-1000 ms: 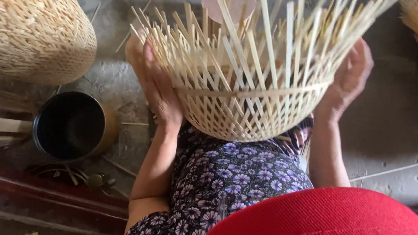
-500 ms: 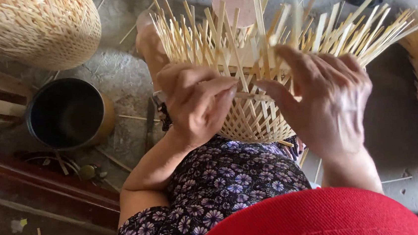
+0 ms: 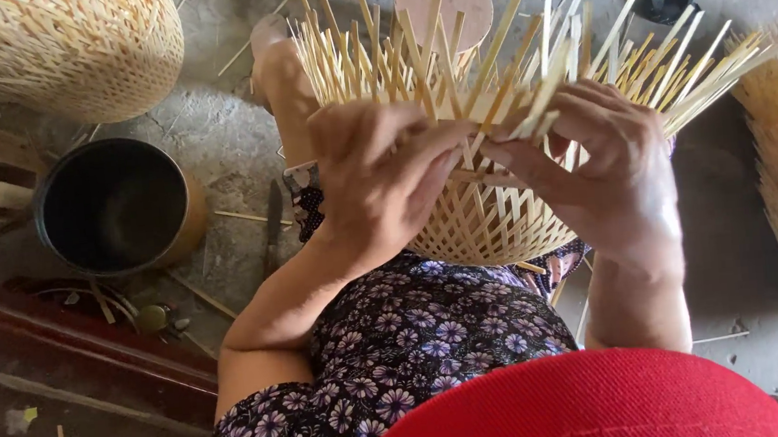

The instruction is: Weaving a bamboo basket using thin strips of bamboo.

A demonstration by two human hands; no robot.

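Both hands [image 3: 386,177] [image 3: 603,169] have closed in, fingers pinching the basket's [image 3: 491,224] strips.

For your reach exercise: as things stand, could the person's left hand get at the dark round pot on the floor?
Probably yes. The pot stands open on the floor beside the left arm with nothing between, but the left hand is on the half-woven basket and would have to let go.

No packages, labels, signs or screens anywhere in view.
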